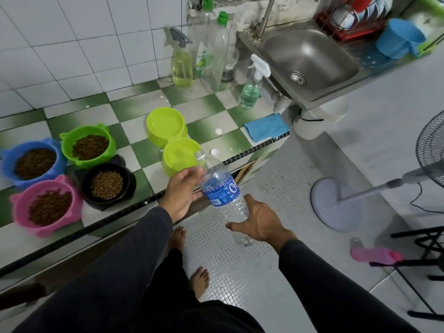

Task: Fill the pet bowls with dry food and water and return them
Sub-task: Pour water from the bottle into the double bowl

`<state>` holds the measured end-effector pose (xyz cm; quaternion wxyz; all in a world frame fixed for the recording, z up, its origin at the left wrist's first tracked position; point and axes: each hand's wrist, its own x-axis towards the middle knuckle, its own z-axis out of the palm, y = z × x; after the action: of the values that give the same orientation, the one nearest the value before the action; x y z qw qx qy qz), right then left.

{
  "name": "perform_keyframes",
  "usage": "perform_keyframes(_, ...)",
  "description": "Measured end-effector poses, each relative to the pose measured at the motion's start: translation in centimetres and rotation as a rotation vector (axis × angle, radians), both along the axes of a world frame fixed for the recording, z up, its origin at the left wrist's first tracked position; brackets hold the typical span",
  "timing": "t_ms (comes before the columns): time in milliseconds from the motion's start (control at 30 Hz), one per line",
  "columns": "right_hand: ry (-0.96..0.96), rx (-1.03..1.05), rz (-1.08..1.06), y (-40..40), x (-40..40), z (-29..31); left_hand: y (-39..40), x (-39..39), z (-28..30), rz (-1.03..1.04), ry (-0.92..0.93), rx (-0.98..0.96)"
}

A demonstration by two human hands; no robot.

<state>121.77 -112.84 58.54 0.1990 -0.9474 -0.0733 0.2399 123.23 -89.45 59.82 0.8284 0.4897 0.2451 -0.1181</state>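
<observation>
I hold a clear plastic water bottle (222, 188) with a blue label, uncapped and tilted, its mouth next to the near cup of the lime-green double bowl (168, 131). My left hand (181, 192) grips the bottle's shoulder; my right hand (260, 222) grips its lower end. On the green-and-white tiled counter (134, 106) stand a blue bowl (7, 164), a green bowl (67, 140), a pink bowl (77, 203) and a black bowl (129, 181), each holding brown kibble. I cannot tell whether the double bowl holds water.
Two spray bottles (181, 66) and tall empty bottles (216, 51) stand against the tiled wall. A blue cloth (265, 127) lies by the steel sink (310, 58). A small white cap (214, 152) rests near the counter edge. A standing fan (336, 203) is on the floor at right.
</observation>
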Motion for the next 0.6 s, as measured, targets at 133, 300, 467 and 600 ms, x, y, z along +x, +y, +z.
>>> perform_keyframes(133, 0.016, -0.02, 0.012, 0.2, 0.2, -0.6, 0.2, 0.2, -1.2, 0.027, 0.033, -0.015)
perform_keyframes(300, 0.037, -0.031, 0.028, 0.5, 0.7, -0.9, 0.5, 0.3, -2.0, 0.041, 0.056, -0.048)
perform_keyframes(467, 0.061, -0.049, 0.047, 0.5, 1.3, -1.2, 1.0, 0.6, -3.4, 0.028, 0.075, -0.052)
perform_keyframes(600, 0.06, -0.056, 0.063, 0.5, 1.6, -1.4, 1.1, 0.9, -4.2, 0.019, 0.085, -0.054)
